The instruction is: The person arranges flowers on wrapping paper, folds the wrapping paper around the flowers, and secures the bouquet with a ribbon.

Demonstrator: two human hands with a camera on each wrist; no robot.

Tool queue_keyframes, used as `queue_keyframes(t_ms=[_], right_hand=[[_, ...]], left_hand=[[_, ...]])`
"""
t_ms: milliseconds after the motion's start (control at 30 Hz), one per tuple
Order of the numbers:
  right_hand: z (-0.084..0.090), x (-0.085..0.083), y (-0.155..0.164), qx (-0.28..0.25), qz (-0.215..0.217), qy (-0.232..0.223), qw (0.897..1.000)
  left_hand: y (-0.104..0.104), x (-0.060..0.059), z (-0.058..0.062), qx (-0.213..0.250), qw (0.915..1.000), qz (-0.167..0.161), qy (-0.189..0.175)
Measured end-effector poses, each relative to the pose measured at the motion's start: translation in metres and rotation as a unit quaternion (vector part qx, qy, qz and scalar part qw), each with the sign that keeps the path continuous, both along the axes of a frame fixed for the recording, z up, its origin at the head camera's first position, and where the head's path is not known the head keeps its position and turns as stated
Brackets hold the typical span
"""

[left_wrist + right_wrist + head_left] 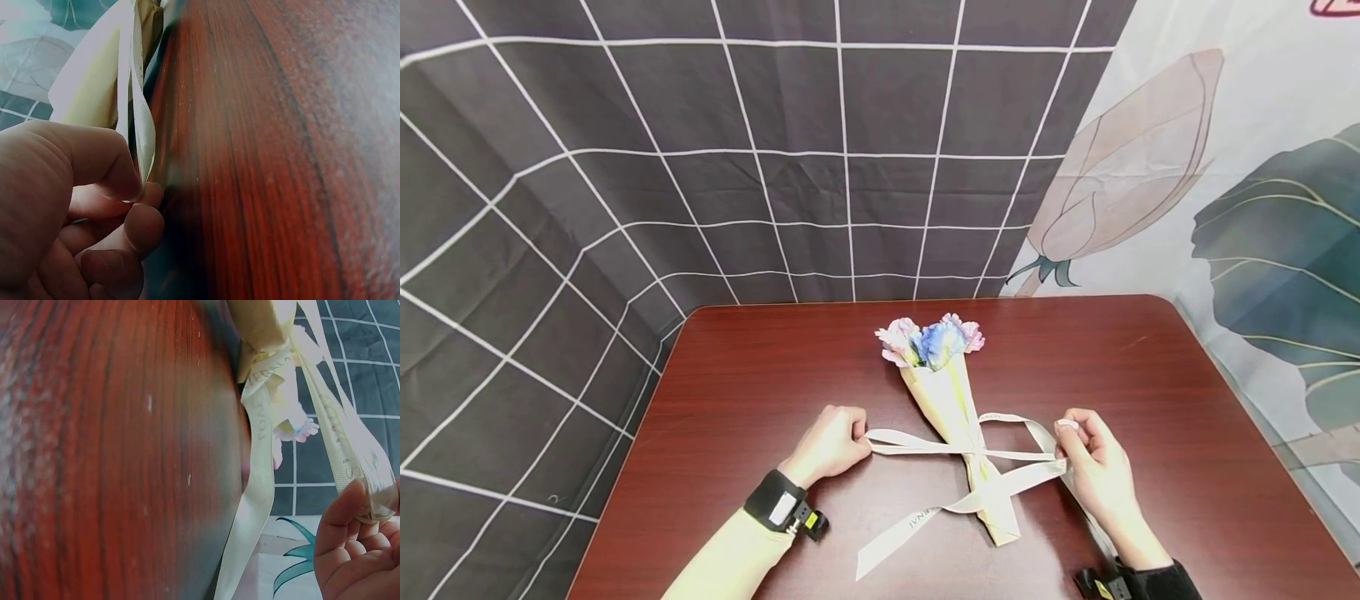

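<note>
A small bouquet (936, 392) in pale yellow wrapping lies on the table, its pink and blue flowers (936, 340) towards the far edge. White printed ribbon (917, 447) crosses the narrow part of the wrapping, with loops out to both sides. My left hand (829, 446) pinches the left loop between thumb and fingers; the left wrist view shows the ribbon (144, 131) running into the fingertips. On the other side my right hand (1099, 462) pinches the right loop, and the ribbon (369, 469) folds over at its fingertips. One loose tail (895, 540) lies towards the near left.
The reddish-brown table (760, 358) extends around the bouquet to both sides. Behind it hangs a dark grey cloth (790, 192) with a white grid. A white cloth with a printed flower bud (1135, 158) and leaves hangs on the right.
</note>
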State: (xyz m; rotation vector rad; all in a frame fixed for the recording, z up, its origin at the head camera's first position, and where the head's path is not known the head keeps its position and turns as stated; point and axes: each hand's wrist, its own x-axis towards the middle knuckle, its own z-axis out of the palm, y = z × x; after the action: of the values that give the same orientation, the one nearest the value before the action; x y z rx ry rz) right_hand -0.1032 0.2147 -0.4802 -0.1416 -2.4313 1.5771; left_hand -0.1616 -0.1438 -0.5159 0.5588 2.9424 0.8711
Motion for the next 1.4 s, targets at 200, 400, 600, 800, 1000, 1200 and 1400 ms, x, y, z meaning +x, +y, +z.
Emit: queue_keyframes(t_ms=[200, 400, 600, 800, 1000, 1200, 1400], right_hand=[[-0.007, -0.001, 0.004, -0.012, -0.006, -0.001, 1.000], [-0.012, -0.005, 0.001, -0.090, 0.071, 0.022, 0.993], [0.001, -0.001, -0.016, -0.043, 0.127, 0.034, 0.990], [0.007, 0.001, -0.032, -0.045, 0.220, 0.051, 0.973], [0.009, -0.001, -0.049, -0.064, 0.254, 0.049, 0.964], [0.010, -0.003, -0.048, -0.059, 0.216, 0.075, 0.972], [0.010, -0.004, -0.040, -0.029, 0.199, 0.087, 0.976]], left_hand=[[0.000, -0.001, -0.003, 0.010, 0.9999, 0.000, 0.007], [-0.003, -0.007, -0.009, 0.062, 0.9980, 0.005, 0.009], [-0.003, -0.007, -0.008, 0.123, 0.9919, 0.018, -0.025], [0.007, -0.002, 0.000, 0.134, 0.9901, 0.040, 0.011], [0.037, 0.023, 0.003, 0.018, 0.9896, -0.130, 0.058], [0.049, 0.044, -0.004, -0.067, 0.9758, -0.204, 0.038], [0.038, 0.039, -0.006, -0.062, 0.9683, -0.237, 0.051]])
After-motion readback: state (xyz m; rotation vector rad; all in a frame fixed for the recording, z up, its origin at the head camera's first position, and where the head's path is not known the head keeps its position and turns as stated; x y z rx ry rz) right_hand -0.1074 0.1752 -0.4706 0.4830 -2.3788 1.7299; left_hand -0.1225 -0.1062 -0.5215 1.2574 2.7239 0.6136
